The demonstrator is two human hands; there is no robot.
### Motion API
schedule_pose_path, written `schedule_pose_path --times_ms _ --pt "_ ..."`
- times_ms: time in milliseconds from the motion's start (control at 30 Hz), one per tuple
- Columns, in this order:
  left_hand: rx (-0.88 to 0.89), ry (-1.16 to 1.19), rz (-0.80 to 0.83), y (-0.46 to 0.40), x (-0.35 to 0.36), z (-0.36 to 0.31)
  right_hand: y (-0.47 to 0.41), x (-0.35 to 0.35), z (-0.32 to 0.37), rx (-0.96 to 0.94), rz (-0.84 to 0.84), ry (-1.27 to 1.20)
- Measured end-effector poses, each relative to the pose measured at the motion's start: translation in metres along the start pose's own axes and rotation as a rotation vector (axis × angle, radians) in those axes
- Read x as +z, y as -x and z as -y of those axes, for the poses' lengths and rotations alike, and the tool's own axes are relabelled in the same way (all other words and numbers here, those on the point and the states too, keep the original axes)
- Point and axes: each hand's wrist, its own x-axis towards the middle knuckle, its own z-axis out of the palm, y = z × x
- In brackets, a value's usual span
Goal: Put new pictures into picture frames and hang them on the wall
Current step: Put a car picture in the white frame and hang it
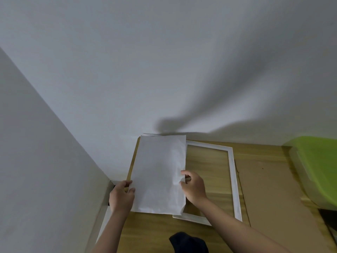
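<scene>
**Sheet over the frame, both hands on its edges**

Big white wall (164,70) fills my view, meeting the wooden tabletop (145,232) right ahead. On the wood lies the white picture frame (234,179), flat and empty, wood showing through its opening. Brown cardboard (273,189) sits just beside its right rail, a green plastic bin (319,167) further right. Now the white paper sheet (158,172): it covers the frame's left side, held there, I'd say, to line it up with the opening. My left hand (121,196) is pinched on its left edge, my right hand (193,187) clamped on the right edge, crumpling it slightly. The wall crowds the sheet's far edge; open room lies toward me and to the right.
</scene>
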Motion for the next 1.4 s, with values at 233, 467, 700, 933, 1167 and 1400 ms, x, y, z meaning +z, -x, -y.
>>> schedule_pose_path --times_ms 233,467,700,933,1167,1400 --pt "-0.004 -0.006 -0.033 -0.002 -0.003 0.001 -0.002 0.008 0.005 -0.014 0.020 -0.006" --pt "0.062 0.104 -0.035 0.000 -0.007 -0.015 -0.002 -0.007 0.007 -0.006 -0.019 -0.081" --pt "0.142 0.181 0.274 0.028 0.028 -0.054 0.009 -0.067 -0.030 0.103 -0.191 -0.170" --pt "0.244 0.031 0.399 0.062 0.077 -0.071 0.021 -0.102 -0.068 0.214 -0.304 -0.208" --pt "0.283 -0.062 0.390 0.082 0.093 -0.078 0.020 -0.119 -0.086 0.227 -0.299 -0.189" --pt "0.290 -0.090 0.383 0.096 0.099 -0.088 0.029 -0.133 -0.088 0.203 -0.279 -0.137"
